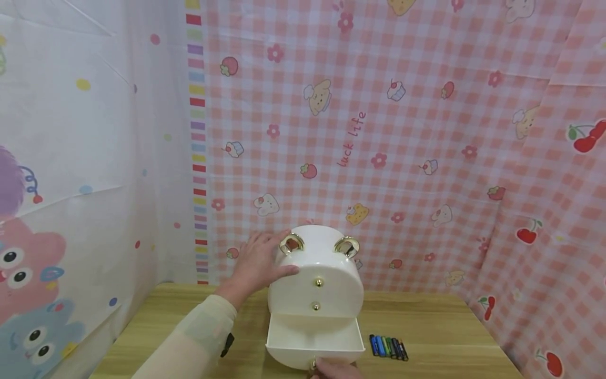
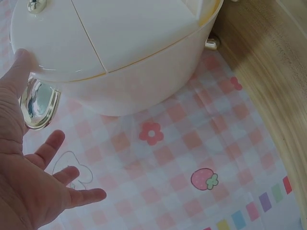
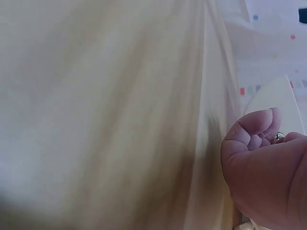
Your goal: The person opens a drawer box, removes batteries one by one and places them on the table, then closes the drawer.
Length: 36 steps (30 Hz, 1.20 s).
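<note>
A white storage box (image 1: 326, 271) with gold ring ears (image 1: 356, 247) and small gold knobs stands on the table, its bottom drawer (image 1: 279, 337) pulled out toward the front. My left hand (image 1: 260, 263) is at the box's upper left side. In the left wrist view, the thumb (image 2: 18, 67) lies against the box's front edge near the other gold ear (image 2: 41, 103), while the remaining fingers are spread in the air. With its fingers curled, my right hand (image 1: 337, 369) pinches the gold knob (image 3: 278, 137) of the drawer, partly hiding it.
Several dark, blue and green crayon-like sticks (image 1: 388, 347) lie side by side on the wood-grain table (image 1: 426, 316), right of the drawer. A pink checked cloth (image 1: 412, 226) hangs behind, and a white printed cloth (image 1: 113, 226) hangs at the left.
</note>
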Motion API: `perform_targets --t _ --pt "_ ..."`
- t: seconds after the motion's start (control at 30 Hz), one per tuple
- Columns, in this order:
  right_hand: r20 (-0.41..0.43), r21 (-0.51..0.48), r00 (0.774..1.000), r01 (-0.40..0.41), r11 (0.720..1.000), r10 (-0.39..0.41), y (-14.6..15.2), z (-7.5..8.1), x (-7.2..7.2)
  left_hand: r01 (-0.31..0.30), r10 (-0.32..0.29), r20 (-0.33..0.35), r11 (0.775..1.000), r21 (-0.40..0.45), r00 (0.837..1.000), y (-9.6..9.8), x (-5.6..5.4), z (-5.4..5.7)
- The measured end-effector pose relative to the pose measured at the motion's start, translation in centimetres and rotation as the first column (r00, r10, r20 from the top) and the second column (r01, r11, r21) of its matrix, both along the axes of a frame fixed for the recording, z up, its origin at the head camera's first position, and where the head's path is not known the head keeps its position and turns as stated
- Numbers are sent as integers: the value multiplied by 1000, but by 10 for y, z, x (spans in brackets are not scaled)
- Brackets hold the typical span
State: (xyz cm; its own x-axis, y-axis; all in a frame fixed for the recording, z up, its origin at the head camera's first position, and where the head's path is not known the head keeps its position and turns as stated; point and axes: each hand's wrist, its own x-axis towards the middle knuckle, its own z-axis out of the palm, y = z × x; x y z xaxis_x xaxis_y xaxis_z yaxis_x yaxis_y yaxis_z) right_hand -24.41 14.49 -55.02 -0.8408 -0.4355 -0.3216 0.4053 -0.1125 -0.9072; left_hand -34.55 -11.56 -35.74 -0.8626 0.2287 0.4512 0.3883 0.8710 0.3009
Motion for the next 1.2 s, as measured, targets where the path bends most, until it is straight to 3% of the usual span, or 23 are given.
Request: perform_targets --t 0.13,0.43,0.93,1.2 --pt "-24 84 998 57 995 -55 -8 14 -9 2 -2 -1 1000 3 1000 -1 1 1" --pt "-46 81 999 4 997 -1 -16 24 -33 -4 4 2 1000 -1 1000 -2 1 1" --pt "-100 79 989 114 990 -106 -25 20 -53 4 -5 -15 998 -56 1000 0 2 4" --pt "-92 92 988 133 987 -125 -26 20 -60 11 -12 -12 998 -65 1000 1 1 5"
